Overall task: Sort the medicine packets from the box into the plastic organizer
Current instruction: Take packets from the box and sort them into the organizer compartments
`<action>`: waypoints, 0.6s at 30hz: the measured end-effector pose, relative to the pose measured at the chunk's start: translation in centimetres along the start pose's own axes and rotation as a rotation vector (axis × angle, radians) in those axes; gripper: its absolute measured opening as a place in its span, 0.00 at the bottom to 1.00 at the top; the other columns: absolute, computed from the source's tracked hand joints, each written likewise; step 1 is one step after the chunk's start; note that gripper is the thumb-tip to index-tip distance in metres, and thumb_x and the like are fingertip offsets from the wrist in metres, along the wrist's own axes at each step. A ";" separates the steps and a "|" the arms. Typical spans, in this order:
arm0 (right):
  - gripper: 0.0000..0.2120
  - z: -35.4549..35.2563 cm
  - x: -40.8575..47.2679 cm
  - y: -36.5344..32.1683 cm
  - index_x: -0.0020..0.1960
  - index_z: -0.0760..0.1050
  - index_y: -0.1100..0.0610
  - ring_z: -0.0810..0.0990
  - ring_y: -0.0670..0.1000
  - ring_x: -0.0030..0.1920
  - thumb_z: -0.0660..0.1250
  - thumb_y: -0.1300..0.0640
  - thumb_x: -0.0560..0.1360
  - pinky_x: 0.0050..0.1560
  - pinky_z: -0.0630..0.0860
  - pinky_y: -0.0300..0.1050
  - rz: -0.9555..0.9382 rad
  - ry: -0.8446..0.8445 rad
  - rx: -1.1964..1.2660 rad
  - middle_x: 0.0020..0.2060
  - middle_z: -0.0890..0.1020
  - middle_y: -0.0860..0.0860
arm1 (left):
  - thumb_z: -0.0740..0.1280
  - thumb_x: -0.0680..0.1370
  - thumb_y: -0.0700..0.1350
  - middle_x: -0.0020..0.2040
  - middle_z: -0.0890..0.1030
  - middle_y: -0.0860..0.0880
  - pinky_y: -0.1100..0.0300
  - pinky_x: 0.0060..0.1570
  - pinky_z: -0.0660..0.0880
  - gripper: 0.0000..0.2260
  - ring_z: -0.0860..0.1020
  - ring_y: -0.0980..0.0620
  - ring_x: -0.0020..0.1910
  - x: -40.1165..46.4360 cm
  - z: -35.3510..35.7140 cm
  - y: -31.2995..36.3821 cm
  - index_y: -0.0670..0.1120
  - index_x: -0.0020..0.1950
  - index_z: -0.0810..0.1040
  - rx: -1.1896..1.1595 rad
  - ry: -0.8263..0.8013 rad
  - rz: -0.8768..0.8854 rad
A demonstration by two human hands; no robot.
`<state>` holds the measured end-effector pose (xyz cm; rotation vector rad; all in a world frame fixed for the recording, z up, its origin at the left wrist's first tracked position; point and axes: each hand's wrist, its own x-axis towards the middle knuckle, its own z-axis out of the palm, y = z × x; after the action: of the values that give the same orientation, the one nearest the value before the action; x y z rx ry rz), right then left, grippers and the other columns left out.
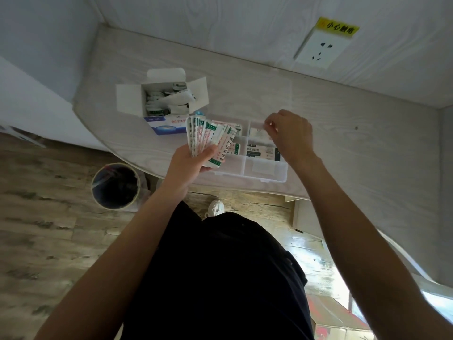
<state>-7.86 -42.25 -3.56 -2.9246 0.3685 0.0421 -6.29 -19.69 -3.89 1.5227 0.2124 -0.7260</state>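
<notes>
From the head camera we look down on a pale wood-grain table [343,133] set against a white wall. Our left hand [193,163] has its grip closed around a fanned stack of medicine packets [212,138], thumb lying across their lower ends, and holds them above the left edge of the clear plastic organizer [259,176]. Our right hand [290,133] hangs over the organizer's far right compartment, its grip pinching a single pale packet [257,124] between thumb and fingertips; we cannot tell whether that packet touches the compartment. The organizer sits at the near edge of the table, and several of its compartments already hold packets, with printed ones lying flat in the middle right section. Just beyond and to the left of the organizer stands the open cardboard box [166,101], flaps spread outward, with more packets jumbled inside. A wall socket [321,49] with a yellow label above it sits on the wall to the right. On the wooden floor below the table's left end we see a round bin [115,186], and a white shoe [215,207] shows under the table's edge.
</notes>
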 end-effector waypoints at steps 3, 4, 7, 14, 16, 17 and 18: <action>0.14 -1.1 -1.2 -3.1 0.52 0.79 0.54 0.81 0.45 0.35 0.66 0.45 0.75 0.38 0.78 0.37 0.123 -0.045 0.635 0.38 0.83 0.49 | 0.68 0.75 0.43 0.46 0.83 0.47 0.65 0.37 0.79 0.04 0.83 0.54 0.40 -0.2 0.3 0.3 0.47 0.50 0.78 -0.017 -0.006 -0.019; 0.14 -1.1 -1.6 -4.1 0.52 0.78 0.55 0.80 0.44 0.34 0.69 0.47 0.73 0.35 0.78 0.36 0.148 -0.140 0.774 0.39 0.83 0.49 | 0.68 0.75 0.43 0.45 0.83 0.48 0.65 0.36 0.78 0.04 0.83 0.55 0.39 -0.3 0.4 0.5 0.47 0.49 0.78 -0.022 -0.010 -0.023; 0.14 -0.8 -2.3 -5.5 0.53 0.76 0.58 0.79 0.44 0.30 0.73 0.56 0.70 0.30 0.75 0.37 0.234 -0.287 1.041 0.37 0.82 0.50 | 0.68 0.75 0.42 0.42 0.82 0.51 0.67 0.34 0.78 0.03 0.82 0.59 0.36 -0.5 0.7 0.8 0.48 0.47 0.78 -0.041 -0.016 -0.033; 0.10 -0.2 -2.7 -6.3 0.52 0.77 0.63 0.79 0.47 0.26 0.71 0.66 0.71 0.30 0.77 0.38 0.344 -0.314 1.207 0.35 0.80 0.57 | 0.68 0.75 0.41 0.43 0.81 0.47 0.65 0.38 0.79 0.06 0.81 0.56 0.38 -0.5 0.4 0.4 0.44 0.52 0.78 0.090 0.008 0.047; 0.10 -0.4 -2.7 -6.9 0.52 0.77 0.66 0.80 0.48 0.27 0.70 0.67 0.71 0.31 0.78 0.38 0.375 -0.344 1.328 0.35 0.80 0.59 | 0.69 0.75 0.42 0.40 0.81 0.49 0.65 0.39 0.80 0.05 0.81 0.56 0.38 -0.4 0.2 0.3 0.45 0.49 0.79 0.175 0.026 0.080; 0.10 -0.5 -2.7 -7.1 0.52 0.76 0.68 0.81 0.48 0.28 0.70 0.67 0.71 0.32 0.78 0.37 0.390 -0.351 1.377 0.35 0.80 0.58 | 0.69 0.75 0.43 0.38 0.82 0.51 0.64 0.39 0.80 0.03 0.81 0.56 0.37 -0.4 0.1 0.3 0.46 0.47 0.79 0.188 0.025 0.091; 0.10 -0.5 -2.7 -7.4 0.51 0.76 0.68 0.81 0.49 0.29 0.71 0.66 0.71 0.32 0.79 0.38 0.402 -0.349 1.410 0.34 0.81 0.58 | 0.69 0.75 0.44 0.36 0.82 0.54 0.64 0.39 0.80 0.01 0.81 0.57 0.37 -0.4 0.0 0.3 0.48 0.45 0.79 0.183 0.014 0.097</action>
<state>-8.63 -34.67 -1.53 -1.4002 0.5855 0.2321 -6.48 -19.60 -3.41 1.7002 0.0837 -0.6720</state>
